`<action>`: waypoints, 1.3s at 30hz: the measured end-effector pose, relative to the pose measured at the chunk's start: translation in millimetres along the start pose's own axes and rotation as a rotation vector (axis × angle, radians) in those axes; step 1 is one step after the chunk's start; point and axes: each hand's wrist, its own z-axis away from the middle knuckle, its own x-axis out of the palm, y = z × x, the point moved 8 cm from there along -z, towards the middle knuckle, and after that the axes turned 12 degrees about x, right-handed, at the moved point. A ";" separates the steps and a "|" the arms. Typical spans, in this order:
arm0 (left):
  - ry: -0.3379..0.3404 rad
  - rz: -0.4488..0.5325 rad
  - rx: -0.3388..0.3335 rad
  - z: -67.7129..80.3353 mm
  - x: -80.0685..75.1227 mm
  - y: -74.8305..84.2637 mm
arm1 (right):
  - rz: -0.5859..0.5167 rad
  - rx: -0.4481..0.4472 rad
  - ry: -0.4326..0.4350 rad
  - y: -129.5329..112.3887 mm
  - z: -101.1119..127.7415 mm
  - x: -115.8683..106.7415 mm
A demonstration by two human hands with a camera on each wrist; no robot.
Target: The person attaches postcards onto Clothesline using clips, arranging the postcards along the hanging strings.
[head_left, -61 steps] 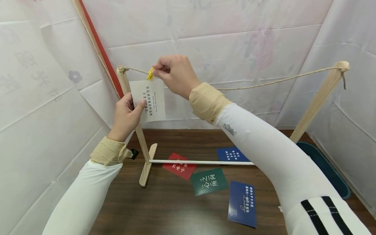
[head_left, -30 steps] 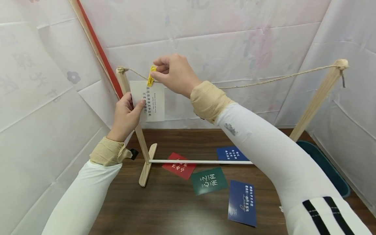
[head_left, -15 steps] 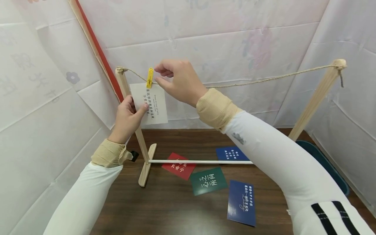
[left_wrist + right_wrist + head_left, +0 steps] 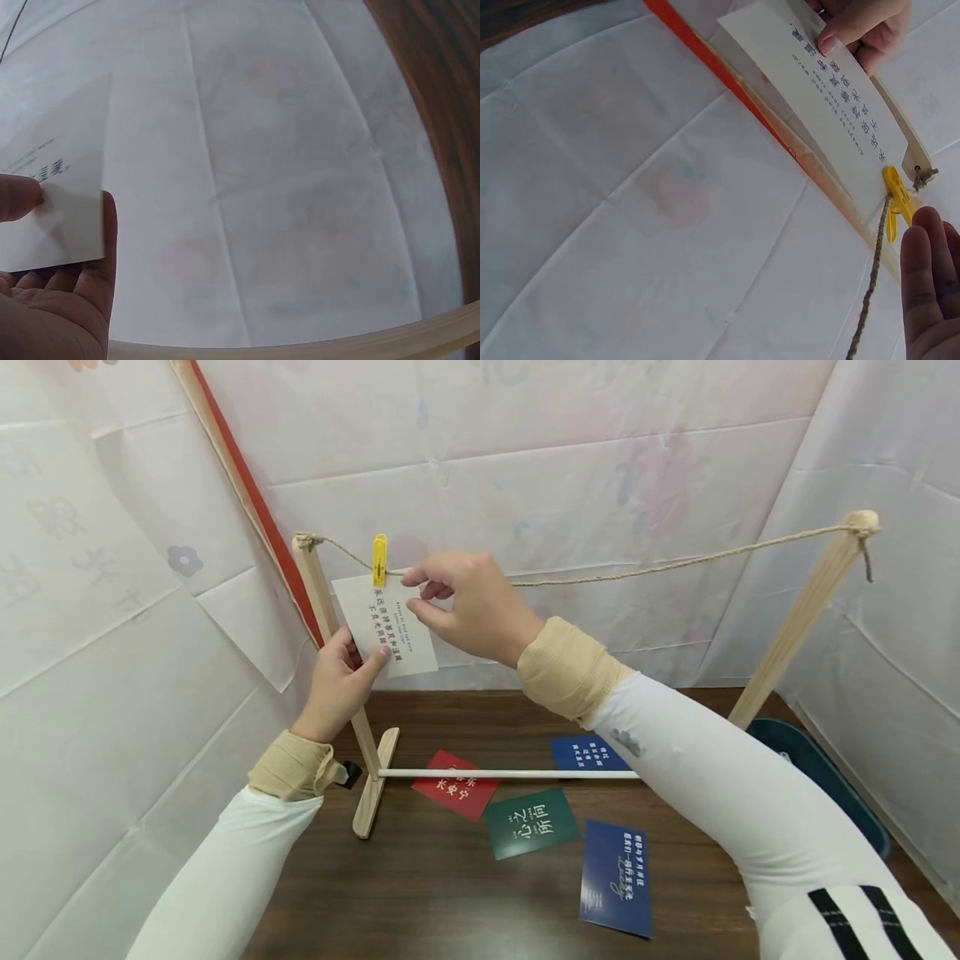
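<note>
A white card (image 4: 386, 627) with printed characters hangs by its top edge from the rope (image 4: 645, 572), under a yellow clothespin (image 4: 380, 560). My left hand (image 4: 341, 681) pinches the card's lower left part, thumb on the printed face, as the left wrist view also shows for the card (image 4: 71, 180). Just right of the clothespin is my right hand (image 4: 476, 606), fingers loosely bent and holding nothing. Its fingertips overlap the card's right edge in the head view; whether they touch it I cannot tell. The right wrist view shows the clothespin (image 4: 900, 199) gripping rope and card.
Wooden posts (image 4: 802, 618) with a white crossbar (image 4: 510, 773) carry the rope. On the brown table (image 4: 420, 893) lie a red card (image 4: 455, 785), a green card (image 4: 532, 823) and two blue cards (image 4: 615, 878). A dark green tray (image 4: 832, 785) stands at the right, behind my right arm.
My right hand has pushed the clothespin down onto the card and rope, let go of it, and moved right and down. My left hand has slid slightly lower and right, still pinching the card.
</note>
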 end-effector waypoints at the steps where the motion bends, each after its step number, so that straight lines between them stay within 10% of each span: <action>1: -0.002 0.002 -0.006 1.6 1.4 -2.5 | 0.007 -0.005 -0.005 0.7 2.0 0.9; 39: -0.198 -0.126 -0.089 39.7 69.0 -47.3 | -0.062 0.154 -0.016 83.2 76.2 5.9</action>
